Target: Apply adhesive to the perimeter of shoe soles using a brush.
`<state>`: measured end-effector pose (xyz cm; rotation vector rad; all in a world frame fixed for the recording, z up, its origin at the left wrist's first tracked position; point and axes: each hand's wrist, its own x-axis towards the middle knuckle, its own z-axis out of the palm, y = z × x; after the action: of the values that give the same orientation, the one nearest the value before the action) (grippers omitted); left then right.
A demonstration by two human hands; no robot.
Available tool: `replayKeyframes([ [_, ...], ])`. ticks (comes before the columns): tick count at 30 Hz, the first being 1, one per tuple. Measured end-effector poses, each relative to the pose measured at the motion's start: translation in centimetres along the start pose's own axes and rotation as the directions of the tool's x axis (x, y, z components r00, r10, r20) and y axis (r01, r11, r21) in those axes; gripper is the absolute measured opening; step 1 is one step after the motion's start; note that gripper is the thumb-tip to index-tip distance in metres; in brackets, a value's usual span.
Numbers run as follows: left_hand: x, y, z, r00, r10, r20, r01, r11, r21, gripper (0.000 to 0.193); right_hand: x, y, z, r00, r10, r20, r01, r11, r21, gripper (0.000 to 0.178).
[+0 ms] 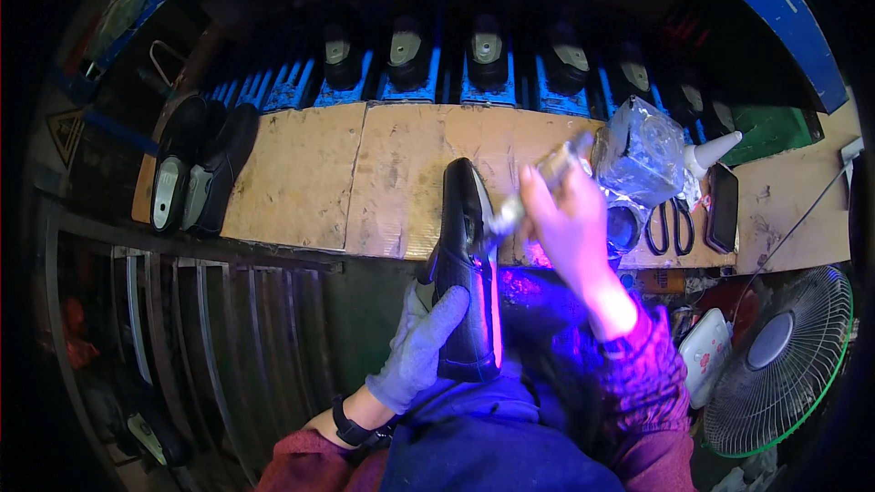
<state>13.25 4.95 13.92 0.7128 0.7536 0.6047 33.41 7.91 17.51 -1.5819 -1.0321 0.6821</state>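
My left hand (pixel 422 339), in a grey knit glove, grips the heel end of a black shoe (pixel 463 296). The shoe stands nearly on end in front of me, toe pointing away, with a pink-violet glow along its right edge. In my bare right hand (pixel 574 223) is a brush (pixel 556 162), smeared by motion. Its lower end meets or nearly meets the side of the shoe around mid-length; actual contact cannot be made out.
Cardboard (pixel 301 178) covers the bench. Black shoes (pixel 210 164) lie at its left; several more stand on a blue rack (pixel 488 87) behind. A plastic-wrapped box (pixel 641 150), white nozzle bottle (pixel 714 153), scissors (pixel 670 226) and black case (pixel 723 210) sit right. A fan (pixel 775 355) stands lower right.
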Motion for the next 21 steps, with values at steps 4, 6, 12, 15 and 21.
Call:
replayKeyframes([
  [4,0.1,0.4,-0.5,0.997,-0.029,0.065,0.028,1.000,0.005,0.045,3.6,-0.2,1.2,0.995,-0.091,-0.050,0.095,0.993,0.073,0.025],
  [6,0.3,0.6,-0.3,0.995,-0.025,0.092,0.025,1.000,0.001,0.046,1.6,0.1,0.6,0.989,-0.139,-0.045,0.140,0.990,0.024,0.024],
  [12,0.4,0.4,0.8,0.998,0.064,0.028,-0.064,0.998,-0.007,0.045,-5.9,0.1,-0.7,0.992,-0.098,0.076,0.109,0.979,-0.170,0.024],
  [15,0.2,0.4,0.5,0.998,0.017,0.067,-0.018,1.000,0.019,0.042,-3.1,0.1,0.3,0.993,-0.104,-0.058,0.096,0.987,-0.126,0.025],
  [21,0.1,-0.5,0.6,0.998,0.047,-0.030,-0.046,0.999,0.023,0.038,-1.5,0.0,0.5,0.988,-0.141,-0.062,0.140,0.990,-0.027,0.025],
])
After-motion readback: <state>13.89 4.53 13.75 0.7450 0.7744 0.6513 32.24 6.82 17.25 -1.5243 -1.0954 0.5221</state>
